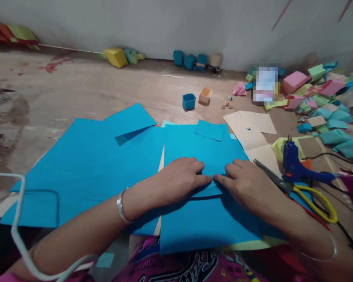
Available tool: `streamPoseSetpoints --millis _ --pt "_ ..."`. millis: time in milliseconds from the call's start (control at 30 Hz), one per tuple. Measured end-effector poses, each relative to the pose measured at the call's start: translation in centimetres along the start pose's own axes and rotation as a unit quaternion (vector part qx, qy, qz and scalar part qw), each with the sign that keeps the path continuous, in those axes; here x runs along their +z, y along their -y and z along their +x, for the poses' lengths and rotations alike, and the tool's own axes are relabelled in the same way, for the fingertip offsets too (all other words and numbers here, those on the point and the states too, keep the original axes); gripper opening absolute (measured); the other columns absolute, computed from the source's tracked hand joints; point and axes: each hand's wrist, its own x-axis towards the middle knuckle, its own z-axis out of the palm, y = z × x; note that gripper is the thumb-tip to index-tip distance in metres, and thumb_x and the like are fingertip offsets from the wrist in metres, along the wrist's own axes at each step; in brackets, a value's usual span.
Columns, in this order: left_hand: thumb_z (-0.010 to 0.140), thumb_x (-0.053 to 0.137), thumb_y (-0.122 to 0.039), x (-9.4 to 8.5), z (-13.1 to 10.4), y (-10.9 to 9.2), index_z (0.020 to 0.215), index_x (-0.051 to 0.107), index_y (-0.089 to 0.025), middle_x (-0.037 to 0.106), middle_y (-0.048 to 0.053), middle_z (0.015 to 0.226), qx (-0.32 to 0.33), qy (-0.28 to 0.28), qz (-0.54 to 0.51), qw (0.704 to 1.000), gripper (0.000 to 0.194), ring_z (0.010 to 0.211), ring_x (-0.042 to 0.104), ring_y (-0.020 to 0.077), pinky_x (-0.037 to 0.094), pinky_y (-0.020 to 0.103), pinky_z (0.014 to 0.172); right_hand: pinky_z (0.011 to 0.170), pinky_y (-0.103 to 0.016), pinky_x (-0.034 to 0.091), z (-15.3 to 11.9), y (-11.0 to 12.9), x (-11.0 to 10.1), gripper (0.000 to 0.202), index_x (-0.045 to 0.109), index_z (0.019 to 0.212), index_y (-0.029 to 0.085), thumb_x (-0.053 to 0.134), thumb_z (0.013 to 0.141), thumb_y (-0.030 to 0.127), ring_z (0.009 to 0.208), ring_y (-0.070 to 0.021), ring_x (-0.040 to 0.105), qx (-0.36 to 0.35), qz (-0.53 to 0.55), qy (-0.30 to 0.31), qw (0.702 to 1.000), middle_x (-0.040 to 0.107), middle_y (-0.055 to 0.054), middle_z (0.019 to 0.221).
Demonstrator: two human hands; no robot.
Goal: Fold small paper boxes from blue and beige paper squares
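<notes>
My left hand and my right hand meet over a small piece of blue paper that lies on a large blue sheet. Both hands are closed, fingers curled, with the thumbs and fingertips pressing along the small piece, which looks folded. Its far side is hidden under the fingers. Another large blue sheet spreads out to the left, with a narrow gap between the two. Near the far edge rest a loose blue rectangle and a bigger blue piece with one side raised.
Scissors with yellow handles and a blue glue gun lie beside my right forearm. Beyond the sheets stand a small blue paper box and a peach one. Colourful paper pieces pile up right. A white wire frame rises left.
</notes>
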Motion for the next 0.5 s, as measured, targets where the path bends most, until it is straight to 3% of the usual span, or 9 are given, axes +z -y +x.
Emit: streamPoseSetpoints --millis 267,500 --pt "0.096 0.049 -0.028 -0.1 0.0 0.0 0.117 0.059 -0.026 0.054 0.005 0.086 -0.002 0.007 0.008 1.000 0.023 0.073 0.045 0.0195 0.031 0.032 0.060 0.061 -0.035 0.016 -0.6 -1.1 -1.0 0.014 0.071 0.094 0.026 0.066 0.084 0.019 0.074 -0.0219 0.045 0.020 -0.029 0.070 0.997 0.056 -0.005 0.073" --pt "0.096 0.050 -0.029 0.1 0.1 -0.2 0.117 0.059 -0.028 0.054 0.005 0.087 -0.003 0.003 0.004 1.000 0.023 0.074 0.045 0.0193 0.029 0.032 0.060 0.061 -0.035 0.016 -1.5 -1.8 -1.2 0.020 0.072 0.097 0.029 0.067 0.083 0.017 0.074 -0.0230 0.049 0.005 -0.045 0.075 0.996 0.057 -0.005 0.072"
